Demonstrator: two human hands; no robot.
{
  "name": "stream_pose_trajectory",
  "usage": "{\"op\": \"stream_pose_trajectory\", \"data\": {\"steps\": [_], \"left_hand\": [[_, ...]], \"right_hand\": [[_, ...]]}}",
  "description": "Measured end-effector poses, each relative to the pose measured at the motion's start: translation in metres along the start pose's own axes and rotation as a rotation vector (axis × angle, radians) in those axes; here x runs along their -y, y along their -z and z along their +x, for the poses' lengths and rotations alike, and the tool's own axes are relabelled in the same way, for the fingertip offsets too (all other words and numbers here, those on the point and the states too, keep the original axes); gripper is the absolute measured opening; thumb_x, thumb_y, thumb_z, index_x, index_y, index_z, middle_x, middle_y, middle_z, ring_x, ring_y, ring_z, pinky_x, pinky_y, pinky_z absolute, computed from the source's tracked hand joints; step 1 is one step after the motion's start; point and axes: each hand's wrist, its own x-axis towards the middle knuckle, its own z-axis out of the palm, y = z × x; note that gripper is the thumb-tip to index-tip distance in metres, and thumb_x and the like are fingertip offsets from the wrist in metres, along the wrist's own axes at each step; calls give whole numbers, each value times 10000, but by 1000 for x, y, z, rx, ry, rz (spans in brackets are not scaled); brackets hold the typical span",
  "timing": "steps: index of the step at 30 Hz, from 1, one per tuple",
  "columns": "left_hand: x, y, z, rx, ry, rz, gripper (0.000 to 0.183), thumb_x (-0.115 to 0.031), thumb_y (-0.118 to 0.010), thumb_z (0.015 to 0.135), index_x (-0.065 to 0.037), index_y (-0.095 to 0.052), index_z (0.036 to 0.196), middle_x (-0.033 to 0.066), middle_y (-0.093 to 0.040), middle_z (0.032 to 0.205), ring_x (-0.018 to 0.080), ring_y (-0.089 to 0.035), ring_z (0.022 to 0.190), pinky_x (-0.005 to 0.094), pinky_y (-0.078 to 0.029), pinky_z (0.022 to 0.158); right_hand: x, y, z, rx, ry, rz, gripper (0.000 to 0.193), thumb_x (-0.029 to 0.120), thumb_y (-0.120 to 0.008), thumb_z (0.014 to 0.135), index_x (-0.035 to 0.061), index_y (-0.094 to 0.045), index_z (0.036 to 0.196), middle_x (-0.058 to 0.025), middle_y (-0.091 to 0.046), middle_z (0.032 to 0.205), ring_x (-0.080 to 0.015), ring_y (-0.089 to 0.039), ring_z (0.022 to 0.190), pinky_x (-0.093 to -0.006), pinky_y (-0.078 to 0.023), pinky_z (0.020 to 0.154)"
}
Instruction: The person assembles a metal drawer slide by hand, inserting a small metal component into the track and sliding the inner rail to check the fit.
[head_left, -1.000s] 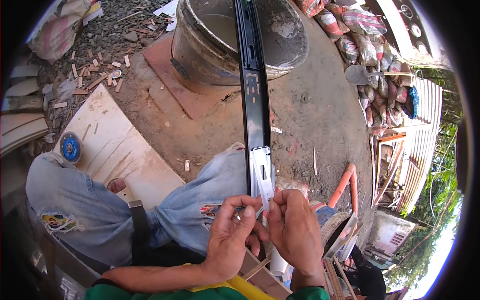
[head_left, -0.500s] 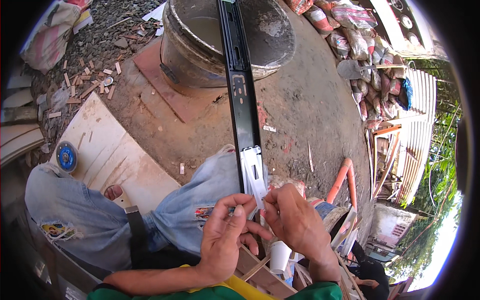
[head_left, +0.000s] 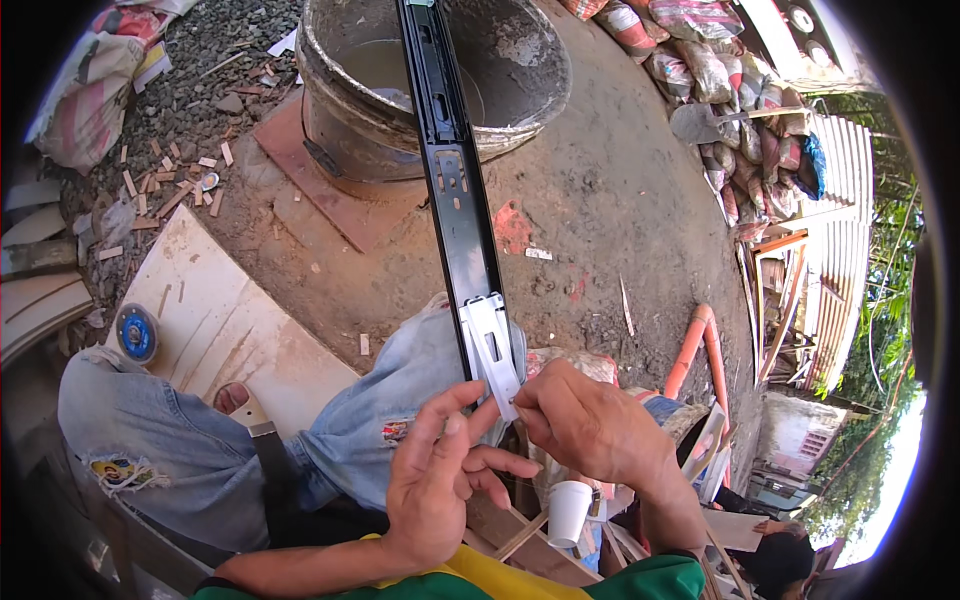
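Note:
A long black metal drawer slide [head_left: 465,225] runs from the top of the view down to my hands, its lower part lying over my right knee. On its lower end sits a pale metal strip [head_left: 488,345] with slots, set at a slight slant to the rail. My right hand [head_left: 592,425] pinches the strip's near tip between thumb and bent fingers. Beside it, my left hand [head_left: 440,480] is open, palm up with fingers spread, the upper fingertips at the rail's lower end. The rail's very end is hidden by my fingers.
Beyond the knees stands a large dirty bucket [head_left: 350,160] of murky water. A pale board [head_left: 225,300] lies at left with a blue disc [head_left: 136,333] beside my knee. Near my right wrist are a white cup [head_left: 569,513] and an orange pipe [head_left: 690,350]. Filled sacks [head_left: 705,75] are piled far right.
The drawer slide's far end has swung slightly left in view. My right hand has turned, its back now more upward, still at the strip's tip. My left hand shifted slightly left and down.

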Motion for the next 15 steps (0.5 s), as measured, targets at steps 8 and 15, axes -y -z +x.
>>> {"op": "stream_pose_trajectory", "data": {"steps": [8,15], "left_hand": [[0,-5,8,-71,1,-10,306,-207,-537,994,-9,-417,1195,224,-609,1182,232,-708,766,247,-538,516],[-3,-12,13,-153,-34,125,270,-76,-640,924,-2,-460,1111,154,-688,921,170,-680,583,223,-510,415]], "right_hand": [[-6,-10,-4,-43,-12,28,219,77,-622,837,30,-511,1021,-129,-517,878,-301,-600,794,-382,-505,613],[-5,-20,-8,-210,43,20,214,74,-666,801,25,-538,966,-118,-512,844,-301,-596,725,-382,-494,567]]}}
